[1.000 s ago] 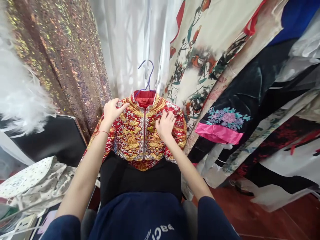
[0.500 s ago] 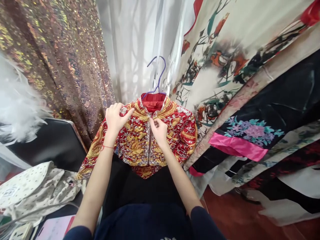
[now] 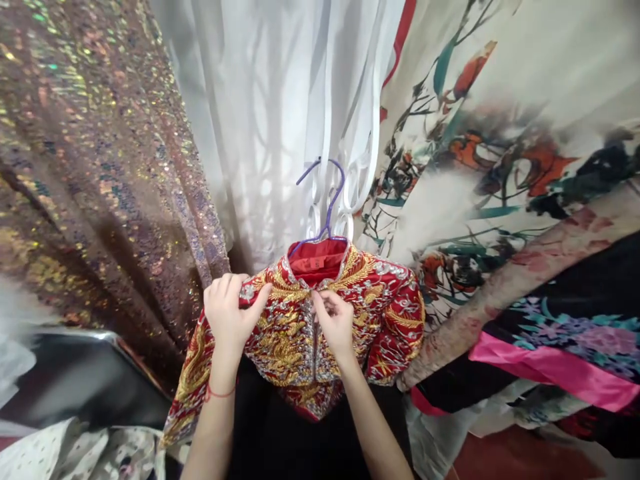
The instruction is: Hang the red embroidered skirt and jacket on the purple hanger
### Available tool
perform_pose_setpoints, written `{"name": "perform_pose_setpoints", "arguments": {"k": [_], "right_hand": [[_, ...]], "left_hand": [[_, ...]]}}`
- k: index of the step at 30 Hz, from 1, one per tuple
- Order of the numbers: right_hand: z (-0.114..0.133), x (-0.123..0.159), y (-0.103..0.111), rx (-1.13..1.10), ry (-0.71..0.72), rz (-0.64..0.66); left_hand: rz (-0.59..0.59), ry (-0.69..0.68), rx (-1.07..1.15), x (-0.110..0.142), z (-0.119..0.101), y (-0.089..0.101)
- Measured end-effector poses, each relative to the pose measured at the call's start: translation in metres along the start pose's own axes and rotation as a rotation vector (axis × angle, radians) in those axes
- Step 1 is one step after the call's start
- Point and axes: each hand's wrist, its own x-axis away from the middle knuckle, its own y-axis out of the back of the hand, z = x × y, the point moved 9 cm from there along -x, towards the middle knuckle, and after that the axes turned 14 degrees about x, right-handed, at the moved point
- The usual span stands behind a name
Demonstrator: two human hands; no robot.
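Observation:
A red jacket (image 3: 285, 347) with dense gold and silver embroidery hangs on a purple hanger (image 3: 341, 183), its stand-up collar facing me. My left hand (image 3: 233, 310) grips the jacket's shoulder on the left, the thumb in front and the fingers over the top. At the front opening just under the collar, my right hand (image 3: 334, 323) pinches the jacket's edge between thumb and fingers. Whether a zip pull or fastener is in that pinch is hidden. Inside the neck a small red size label (image 3: 316, 263) shows. A thin red string bracelet (image 3: 220, 393) circles my left wrist.
A sequinned curtain (image 3: 100, 167) hangs on the left, white drapes (image 3: 260, 120) behind the hanger. On the right are a flower-printed cloth (image 3: 530, 87) and a black garment with a pink band (image 3: 545, 367). A black chair back (image 3: 85, 373) and spotted cloth (image 3: 55, 453) lie lower left.
The view has tilted up and come closer, so the jacket and both hands sit lower in it. Both hands keep their holds on the shoulder and the front edge.

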Motion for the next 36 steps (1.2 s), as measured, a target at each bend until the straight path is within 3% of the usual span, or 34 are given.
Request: {"name": "perform_pose_setpoints", "arguments": {"k": [5, 9, 17, 23, 31, 36], "right_hand": [[-0.003, -0.006, -0.002, 0.022, -0.020, -0.009], [-0.006, -0.008, -0.001, 0.017, -0.023, -0.007], [-0.011, -0.003, 0.008, -0.052, 0.019, 0.097], [-0.009, -0.004, 0.008, -0.058, 0.037, 0.166], [-0.014, -0.012, 0.008, -0.065, 0.037, 0.177], [-0.006, -0.001, 0.013, -0.059, 0.020, 0.141]], "left_hand": [[-0.077, -0.148, -0.005, -0.005, -0.002, 0.001], [-0.049, -0.204, 0.011, -0.008, -0.001, -0.005], [-0.183, -0.152, -0.010, 0.009, -0.012, -0.002], [-0.186, -0.081, 0.013, 0.008, -0.009, -0.004], [-0.150, -0.077, -0.010, 0.008, -0.006, -0.008], [-0.169, -0.085, 0.003, 0.009, -0.010, -0.003]]}}
